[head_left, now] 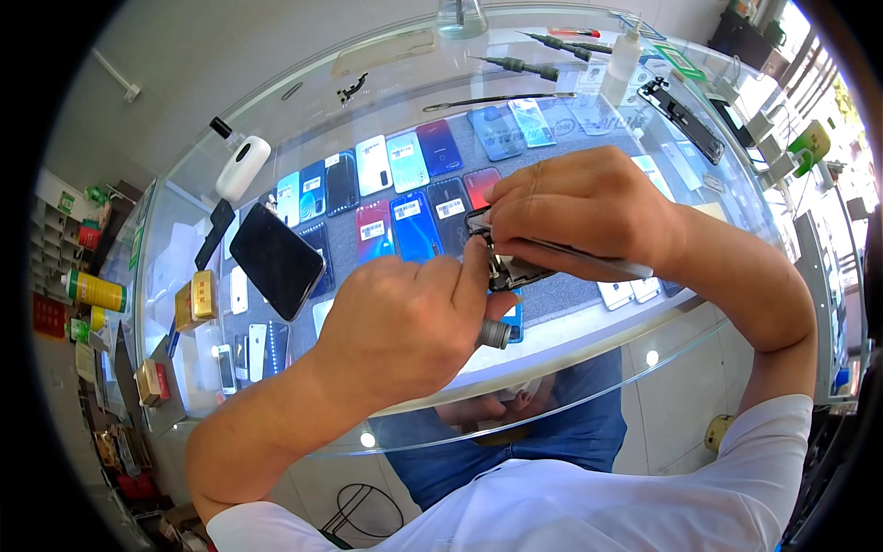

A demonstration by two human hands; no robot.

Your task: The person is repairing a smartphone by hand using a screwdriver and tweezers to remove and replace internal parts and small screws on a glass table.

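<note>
Over the glass counter [303, 432], my left hand [405, 327] is closed round a grey ribbed cylindrical tool [497, 333], its index finger against a small opened phone body [515, 274] with bare metal parts. My right hand [579, 207] is closed at the upper part of that phone body, holding a thin metal tool, apparently tweezers [625, 266], slanting down to the right under its fingers; the tips are hidden. Just left of my hands a black phone screen [276, 258] lies tilted on the glass, beside a small black part [216, 230].
Rows of coloured phones [409, 225] lie under the glass. Around are a white device [242, 167], yellow boxes [195, 299], screwdrivers [524, 69], a clear bottle [624, 60], a thin metal bar [497, 99], a phone frame [681, 120], a glass flask [460, 18] and white plugs [777, 166].
</note>
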